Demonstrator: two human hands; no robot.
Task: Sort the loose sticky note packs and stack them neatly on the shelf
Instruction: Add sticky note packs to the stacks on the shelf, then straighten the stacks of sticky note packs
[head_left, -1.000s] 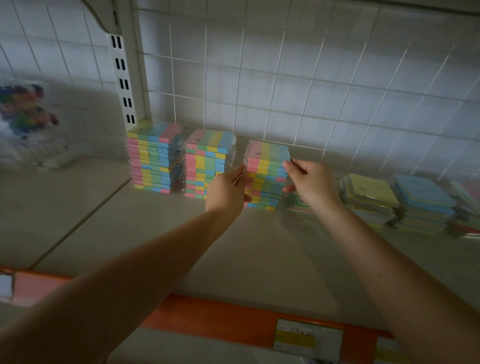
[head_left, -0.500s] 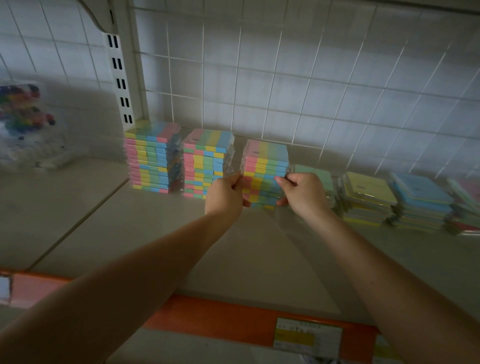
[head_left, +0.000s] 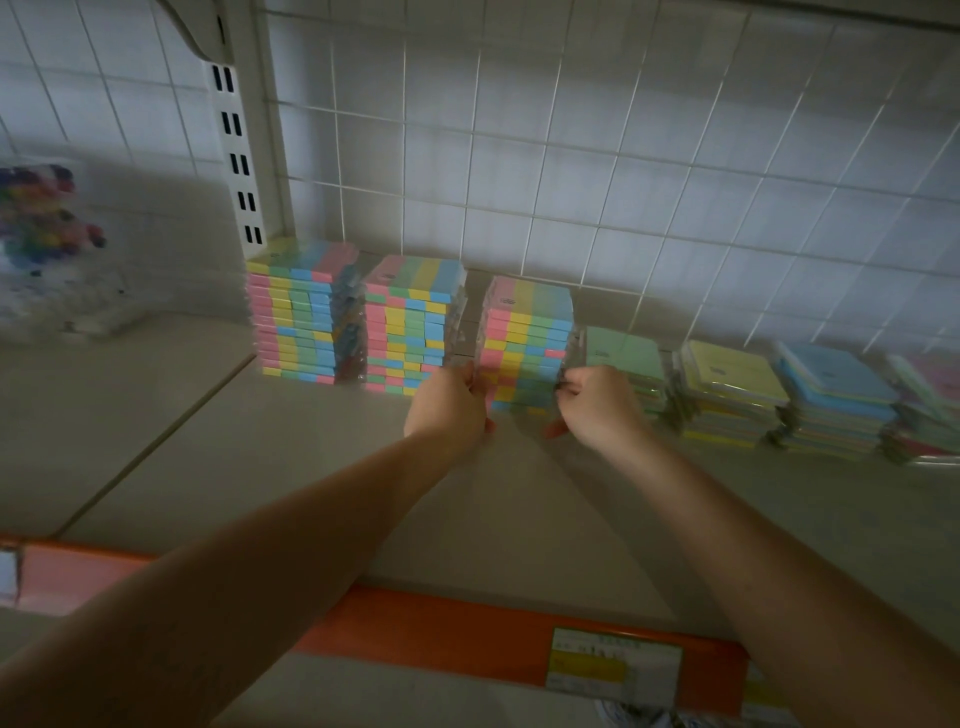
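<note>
Both hands are on the third striped stack (head_left: 527, 343) along the back edge of the shelf (head_left: 337, 467). The left hand (head_left: 449, 410) grips its lower left side and the right hand (head_left: 597, 408) grips its lower right side, fingers curled against the wrapped packs, apparently squaring it.

Progress looks to be past halfway. Two taller striped stacks, the far-left stack (head_left: 301, 312) by the slotted upright (head_left: 234, 156) and the second stack (head_left: 410, 325), stand upright and fairly even. To the right sit lower piles: green pile (head_left: 623, 353), yellow pile (head_left: 727, 395), blue pile (head_left: 836, 400) and a pink pile (head_left: 930, 410) at the frame edge. These are looser, with packs skewed, and probably need tidying.

The held stack's long axis is vertical; its colour stripes run front to back, and the narrow striped ends face the person. It leans slightly, top toward the back wall.
</note>
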